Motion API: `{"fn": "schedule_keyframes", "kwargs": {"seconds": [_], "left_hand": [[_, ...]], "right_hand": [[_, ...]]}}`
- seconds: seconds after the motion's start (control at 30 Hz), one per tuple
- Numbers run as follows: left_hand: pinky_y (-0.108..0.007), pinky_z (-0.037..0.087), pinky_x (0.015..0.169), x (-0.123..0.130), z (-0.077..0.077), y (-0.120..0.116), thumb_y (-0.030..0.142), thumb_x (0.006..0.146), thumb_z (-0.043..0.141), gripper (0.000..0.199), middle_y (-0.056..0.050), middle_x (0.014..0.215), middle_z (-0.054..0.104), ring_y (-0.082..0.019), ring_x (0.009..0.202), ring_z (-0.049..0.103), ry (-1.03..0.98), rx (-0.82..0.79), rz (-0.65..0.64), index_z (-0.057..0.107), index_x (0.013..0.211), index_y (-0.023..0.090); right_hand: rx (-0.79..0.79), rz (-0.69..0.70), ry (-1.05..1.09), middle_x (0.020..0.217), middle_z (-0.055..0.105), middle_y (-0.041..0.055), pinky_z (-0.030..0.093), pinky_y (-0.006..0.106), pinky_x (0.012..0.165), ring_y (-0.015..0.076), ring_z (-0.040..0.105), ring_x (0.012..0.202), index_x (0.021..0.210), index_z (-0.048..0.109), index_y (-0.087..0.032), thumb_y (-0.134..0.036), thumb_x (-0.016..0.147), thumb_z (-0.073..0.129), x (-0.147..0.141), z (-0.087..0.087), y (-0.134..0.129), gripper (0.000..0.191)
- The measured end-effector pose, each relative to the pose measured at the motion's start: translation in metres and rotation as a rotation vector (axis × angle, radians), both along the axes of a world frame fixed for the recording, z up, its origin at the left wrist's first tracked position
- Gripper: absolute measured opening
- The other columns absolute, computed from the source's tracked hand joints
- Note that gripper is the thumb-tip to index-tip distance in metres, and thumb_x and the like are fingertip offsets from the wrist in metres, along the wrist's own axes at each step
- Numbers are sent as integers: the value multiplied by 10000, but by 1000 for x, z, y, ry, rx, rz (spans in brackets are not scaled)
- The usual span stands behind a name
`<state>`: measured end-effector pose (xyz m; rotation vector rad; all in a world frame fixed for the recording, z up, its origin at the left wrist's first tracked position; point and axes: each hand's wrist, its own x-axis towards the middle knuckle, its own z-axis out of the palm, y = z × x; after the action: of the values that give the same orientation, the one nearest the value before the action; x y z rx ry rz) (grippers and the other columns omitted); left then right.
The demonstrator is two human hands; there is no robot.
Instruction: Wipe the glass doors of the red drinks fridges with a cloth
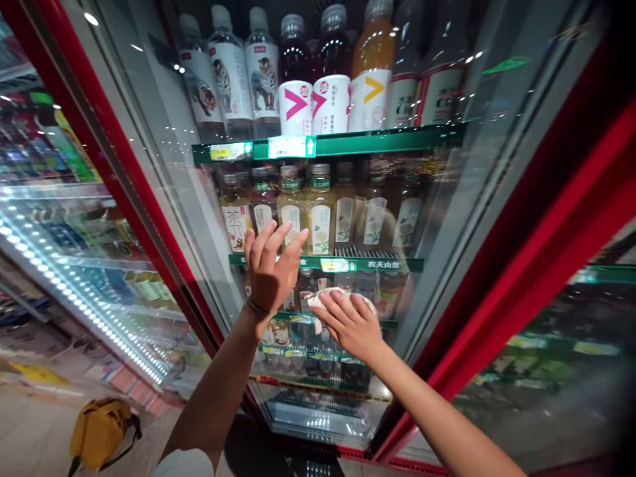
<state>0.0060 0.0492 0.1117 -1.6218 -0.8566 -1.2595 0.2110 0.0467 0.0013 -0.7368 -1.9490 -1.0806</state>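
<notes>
A glass door with a red frame closes off a drinks cooler. My right hand lies flat over a white cloth, pressing it to the glass a little below the middle shelf. To its left and higher up is my left hand, its fingers spread and nothing in it; the fingertips are at the glass in front of the tea bottles. A dark band circles the left wrist.
Behind the glass, a green-edged shelf carries several larger bottles. Another lit cooler stands at the left. A yellow bag lies on the floor at the lower left. Red door frame slants down the right side.
</notes>
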Motion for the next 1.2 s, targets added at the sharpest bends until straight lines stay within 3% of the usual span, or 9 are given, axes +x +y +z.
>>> {"fn": "schedule_keyframes", "kwargs": {"seconds": [0.13,0.2,0.4,0.47,0.63,0.83,1.0,1.07,1.2], "left_hand": [[-536,303,1255,12,0,2,127,944,617,480,-71,1392,656,-261,1411,520,8,29,-46,629,1387,310],[-529,305,1254,14,-2,3,133,939,632,515,-70,1408,648,-264,1415,516,9,28,-67,605,1418,320],[-502,316,1255,8,-9,7,136,899,696,643,-85,1436,625,-269,1432,495,33,66,-113,531,1496,311],[-501,296,1268,8,-10,7,154,894,709,671,-88,1451,615,-271,1449,475,69,61,-116,508,1516,305],[-501,235,1299,38,-13,-3,194,898,722,621,-97,1403,656,-267,1498,417,192,10,-135,547,1490,264],[-474,114,1329,78,-17,-3,195,938,667,557,-55,1458,635,-241,1481,458,304,-59,-193,556,1478,273],[-468,57,1332,80,-22,5,173,943,645,646,-53,1503,588,-246,1488,449,278,-89,-307,465,1548,311],[-477,56,1331,78,-24,7,165,948,632,674,-55,1515,572,-250,1483,452,264,-112,-345,426,1569,326],[-483,82,1329,77,-27,8,171,958,621,675,-63,1515,566,-255,1465,472,265,-116,-370,404,1581,312]], "right_hand": [[36,-162,244,1694,329,-30,53,485,1335,211,79,1623,1609,345,-357,-373,1011,521,29,54,11,623],[50,-210,352,1729,236,0,105,544,1319,256,88,1622,1626,306,-341,-357,1001,532,37,64,11,665],[54,-197,367,1757,76,-17,99,433,1334,206,108,1618,1638,264,-337,-340,1014,492,35,-28,-5,664],[67,-244,411,1759,65,2,112,466,1329,221,105,1620,1653,209,-334,-320,1011,486,41,-25,-2,700],[35,-395,592,1762,-16,57,175,590,1288,311,67,1621,1675,65,-303,-287,1002,456,63,27,10,778],[-21,-438,606,1754,-97,36,154,502,1308,227,-39,1623,1677,26,-265,-244,1026,372,60,-44,-7,737],[-109,-494,710,1759,-55,68,241,594,1265,307,9,1623,1671,-47,-291,-270,1025,377,75,25,5,773],[-107,-503,712,1760,-46,65,245,587,1266,310,18,1623,1670,-52,-292,-282,1031,367,78,38,9,765],[-84,-529,690,1756,-101,63,327,554,1232,303,24,1624,1662,-96,-300,-236,1018,342,69,-31,-1,782]]}}
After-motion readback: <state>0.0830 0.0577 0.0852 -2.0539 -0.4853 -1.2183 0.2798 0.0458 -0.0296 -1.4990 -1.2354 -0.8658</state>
